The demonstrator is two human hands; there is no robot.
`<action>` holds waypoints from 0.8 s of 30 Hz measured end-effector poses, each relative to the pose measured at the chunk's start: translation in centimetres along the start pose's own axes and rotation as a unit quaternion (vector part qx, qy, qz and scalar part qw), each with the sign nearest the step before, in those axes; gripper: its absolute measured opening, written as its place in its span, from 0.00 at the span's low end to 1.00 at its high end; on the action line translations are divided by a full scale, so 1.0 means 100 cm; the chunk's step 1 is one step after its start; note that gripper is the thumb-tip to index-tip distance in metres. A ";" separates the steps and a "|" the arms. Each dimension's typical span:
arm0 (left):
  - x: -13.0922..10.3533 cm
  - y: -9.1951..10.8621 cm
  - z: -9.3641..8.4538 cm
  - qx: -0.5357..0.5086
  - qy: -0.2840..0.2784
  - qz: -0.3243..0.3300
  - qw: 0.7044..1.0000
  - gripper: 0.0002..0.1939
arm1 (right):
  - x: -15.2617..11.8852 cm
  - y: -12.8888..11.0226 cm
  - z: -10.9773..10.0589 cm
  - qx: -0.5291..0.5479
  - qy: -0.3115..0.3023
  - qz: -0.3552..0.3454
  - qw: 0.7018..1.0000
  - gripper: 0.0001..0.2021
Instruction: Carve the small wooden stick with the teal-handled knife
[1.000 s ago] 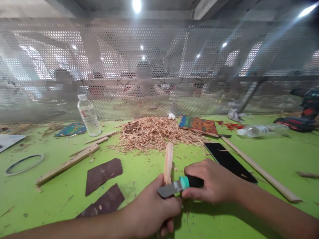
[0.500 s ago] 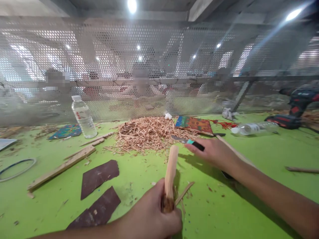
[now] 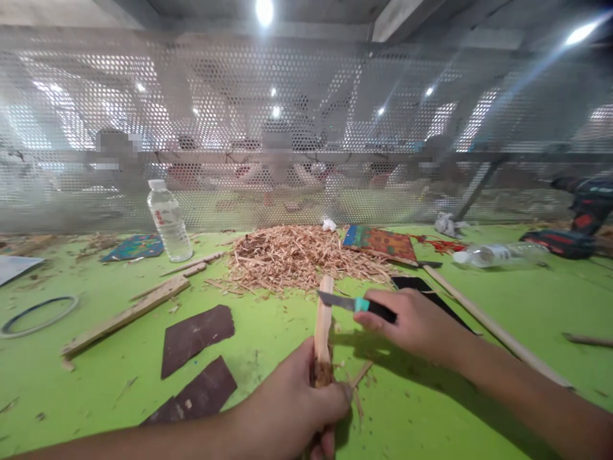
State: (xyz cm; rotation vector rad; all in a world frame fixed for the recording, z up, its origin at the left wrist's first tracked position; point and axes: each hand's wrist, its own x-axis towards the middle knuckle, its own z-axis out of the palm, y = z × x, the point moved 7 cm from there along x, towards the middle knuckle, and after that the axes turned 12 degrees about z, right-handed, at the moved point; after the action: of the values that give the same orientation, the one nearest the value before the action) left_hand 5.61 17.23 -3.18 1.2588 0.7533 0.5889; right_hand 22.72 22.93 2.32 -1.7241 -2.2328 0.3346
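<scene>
My left hand (image 3: pixel 306 393) is wrapped round the lower, darker end of a pale wooden stick (image 3: pixel 324 326), which points up and away above the green table. My right hand (image 3: pixel 407 319) grips the black handle of a knife (image 3: pixel 376 308) with a teal collar. Its blade points left and lies across the upper part of the stick, near the tip. Behind the stick is a heap of wood shavings (image 3: pixel 287 255). A thin wood sliver lies on the table just right of my left hand.
Two brown sandpaper pieces (image 3: pixel 198 335) and a long wood strip (image 3: pixel 124 319) lie left. A water bottle (image 3: pixel 170 223) stands behind them. At right are a dark flat object (image 3: pixel 431 294), a long rod (image 3: pixel 493 322), a lying bottle (image 3: pixel 500 255) and a drill (image 3: pixel 582 220).
The knife has come down and toward me, and its blade now crosses the stick. My right hand no longer covers the dark flat object. The view has shifted slightly.
</scene>
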 end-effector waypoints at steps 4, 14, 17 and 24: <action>0.001 0.002 0.002 0.018 -0.003 -0.003 1.000 0.16 | -0.013 -0.027 0.014 0.021 -0.050 -0.091 0.994 0.33; -0.002 -0.003 0.002 0.099 0.042 -0.042 0.993 0.13 | -0.009 -0.023 0.013 0.014 -0.014 -0.079 0.997 0.35; -0.005 -0.003 0.001 0.117 0.041 -0.014 0.992 0.14 | 0.008 0.011 -0.004 0.012 0.023 0.031 0.999 0.36; -0.007 -0.006 0.000 0.075 0.016 -0.035 0.996 0.13 | 0.016 0.050 -0.042 -0.018 0.166 0.147 0.975 0.35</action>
State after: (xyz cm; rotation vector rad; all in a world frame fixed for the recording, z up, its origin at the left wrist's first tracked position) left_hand 5.17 16.55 -3.60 1.3578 0.8775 0.5046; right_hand 28.36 25.77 4.59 -1.9663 -1.7639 0.0588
